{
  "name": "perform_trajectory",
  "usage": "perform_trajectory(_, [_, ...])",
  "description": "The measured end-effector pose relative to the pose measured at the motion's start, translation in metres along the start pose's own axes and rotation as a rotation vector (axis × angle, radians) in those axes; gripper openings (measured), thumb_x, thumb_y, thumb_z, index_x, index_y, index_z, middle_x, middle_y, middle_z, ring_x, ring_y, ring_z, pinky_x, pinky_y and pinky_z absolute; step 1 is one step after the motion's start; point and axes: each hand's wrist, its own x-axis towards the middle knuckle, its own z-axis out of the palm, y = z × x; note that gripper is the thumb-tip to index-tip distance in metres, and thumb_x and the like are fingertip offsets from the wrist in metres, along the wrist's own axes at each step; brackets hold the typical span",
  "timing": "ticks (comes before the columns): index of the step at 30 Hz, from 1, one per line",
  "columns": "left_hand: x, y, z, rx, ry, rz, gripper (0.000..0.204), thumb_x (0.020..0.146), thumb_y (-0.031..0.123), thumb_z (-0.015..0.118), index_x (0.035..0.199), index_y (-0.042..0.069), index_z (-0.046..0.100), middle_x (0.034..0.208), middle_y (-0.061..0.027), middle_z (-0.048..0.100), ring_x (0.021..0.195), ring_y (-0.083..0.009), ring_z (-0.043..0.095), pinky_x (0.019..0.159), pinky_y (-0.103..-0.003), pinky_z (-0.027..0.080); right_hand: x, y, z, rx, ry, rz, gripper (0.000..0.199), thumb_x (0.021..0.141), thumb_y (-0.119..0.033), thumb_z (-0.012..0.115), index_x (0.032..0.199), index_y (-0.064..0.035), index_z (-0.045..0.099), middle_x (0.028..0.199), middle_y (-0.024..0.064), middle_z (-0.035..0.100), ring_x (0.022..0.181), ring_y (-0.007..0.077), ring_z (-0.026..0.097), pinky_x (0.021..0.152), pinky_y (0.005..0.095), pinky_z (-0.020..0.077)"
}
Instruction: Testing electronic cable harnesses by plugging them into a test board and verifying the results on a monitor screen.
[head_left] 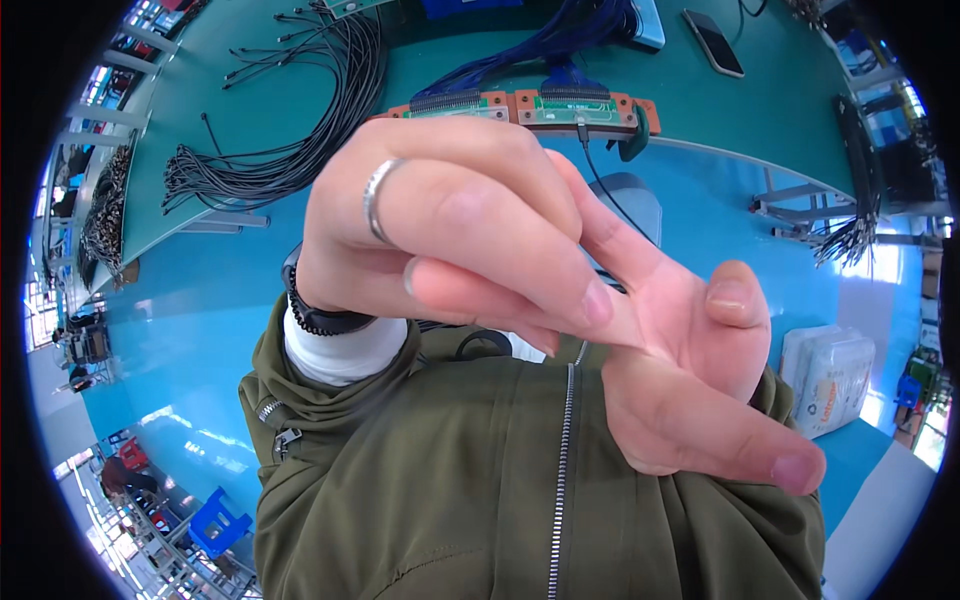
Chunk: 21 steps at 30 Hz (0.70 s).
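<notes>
My left hand (450, 220) is raised before my chest, with a ring on one finger and a black band at the wrist. Its fingers are bent in a closed pinch, and their tips press on skin at the palm side of my right hand (690, 340). The right hand has its palm turned up, its thumb stretched out to the lower right and its other fingers partly bent or hidden. A thin black cable (625, 212) runs from a plug on a green circuit board (570, 112) down behind the right hand. A dark bit of it shows between the hands.
On the green table (760, 110) lie a bundle of black cables (340, 110), dark blue wires (530, 50) and a phone (713, 43). The boards sit on an orange-brown fixture at the table's near edge. A wrapped package (828, 378) stands at right, a blue stool (218, 522) at lower left.
</notes>
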Motion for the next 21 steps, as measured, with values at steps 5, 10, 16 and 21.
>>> perform_trajectory(5, [-0.006, -0.001, 0.000, -0.006, 0.031, -0.062, 0.010, 0.077, 0.012, 0.069, 0.079, 0.004, 0.064, 0.071, -0.0073, 0.056, 0.053, -0.0105, 0.052, 0.044, -0.017, 0.040, 0.000, -0.005, -0.007, 0.074, 0.004, -0.042, 0.086, 0.078, 0.003, 0.035, 0.135, -0.0227, -0.025, 0.139, 0.0246, -0.024, 0.064, 0.0411, 0.062, 0.055, 0.0293, 0.0552])
perform_trajectory(10, [-0.009, -0.001, -0.001, 0.002, 0.052, -0.082, 0.014, 0.073, 0.010, 0.071, 0.081, 0.002, 0.063, 0.071, -0.0070, 0.056, 0.053, -0.0094, 0.052, 0.043, -0.016, 0.040, -0.034, -0.005, 0.003, 0.120, 0.012, -0.060, 0.087, 0.077, 0.004, 0.036, 0.136, -0.0216, -0.023, 0.139, 0.0254, -0.025, 0.063, 0.0407, 0.062, 0.055, 0.0275, 0.0544])
perform_trajectory(16, [-0.014, 0.001, 0.000, 0.006, 0.058, -0.070, 0.029, 0.062, 0.006, 0.080, 0.084, 0.002, 0.062, 0.073, -0.0077, 0.057, 0.053, -0.0094, 0.052, 0.044, -0.017, 0.041, -0.045, -0.012, 0.008, 0.160, 0.019, -0.080, 0.087, 0.076, 0.005, 0.036, 0.137, -0.0202, -0.021, 0.139, 0.0263, -0.025, 0.063, 0.0402, 0.062, 0.055, 0.0253, 0.0535])
perform_trajectory(21, [-0.016, 0.008, 0.012, -0.042, 0.196, -0.129, 0.030, 0.057, 0.003, 0.080, 0.082, 0.000, 0.063, 0.072, -0.0074, 0.059, 0.056, -0.0119, 0.053, 0.049, -0.020, 0.044, -0.043, -0.012, 0.009, 0.123, -0.011, -0.086, 0.089, 0.076, 0.006, 0.036, 0.137, -0.0230, -0.023, 0.137, 0.0274, -0.027, 0.064, 0.0412, 0.062, 0.057, 0.0272, 0.0545])
